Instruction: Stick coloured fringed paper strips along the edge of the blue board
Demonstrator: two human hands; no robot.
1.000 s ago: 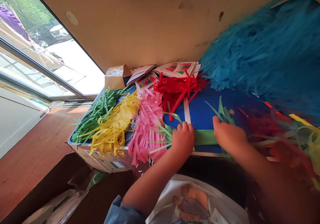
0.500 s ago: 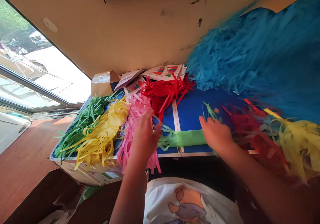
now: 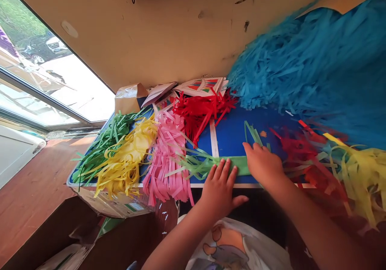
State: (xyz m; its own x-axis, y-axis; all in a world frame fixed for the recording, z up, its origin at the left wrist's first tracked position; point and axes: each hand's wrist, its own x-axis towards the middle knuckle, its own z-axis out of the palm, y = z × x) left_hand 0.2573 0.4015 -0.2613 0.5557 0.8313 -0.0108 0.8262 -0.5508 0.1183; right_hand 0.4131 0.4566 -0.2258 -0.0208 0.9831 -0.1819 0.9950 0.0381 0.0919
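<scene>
- The left hand lies flat with its fingers spread apart, fingertips pressing on the light green fringed paper band at the near edge of the blue counter.
- The right hand rests palm down on the right end of the same band, fingers loosely together and closed on nothing.
- The band lies flat along the counter's front edge, its cut strips fanning out to the left towards the pile of pink paper strips.
- Left of the pink pile lie a heap of yellow paper strips and a heap of dark green paper strips, side by side.
- A bunch of red paper strips sits behind the band, towards the wall.
- A large mass of blue shredded paper fills the right side, with mixed red and yellow fringes below it.
</scene>
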